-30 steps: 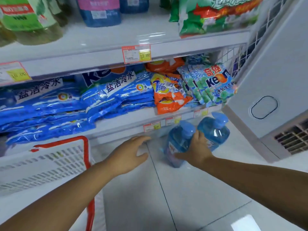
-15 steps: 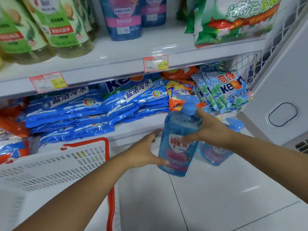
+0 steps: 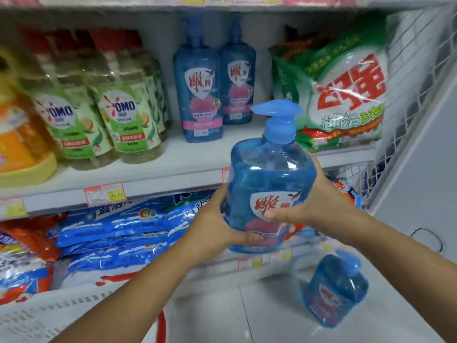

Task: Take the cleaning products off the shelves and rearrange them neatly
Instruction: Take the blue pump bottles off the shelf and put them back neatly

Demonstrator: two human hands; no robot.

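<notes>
I hold a blue pump bottle (image 3: 269, 174) upright in front of the shelf. My left hand (image 3: 212, 226) grips its lower left side and my right hand (image 3: 314, 209) wraps its right side, thumb across the label. A second blue pump bottle (image 3: 335, 290) stands on the floor at the lower right. Two more of the same blue bottles (image 3: 197, 95) stand at the back of the white shelf (image 3: 158, 179), with free shelf room in front of them.
Green-labelled OMO bottles (image 3: 123, 120) and an orange bottle (image 3: 17, 139) fill the shelf's left. A green and white detergent bag (image 3: 346, 95) sits on the right. Blue bags (image 3: 118, 229) lie on the shelf below. A white basket with red trim (image 3: 49, 315) is at lower left.
Both hands have lifted the blue bottle from near the floor up to the height of the middle shelf. The view has tilted upward. The second bottle stays on the floor.
</notes>
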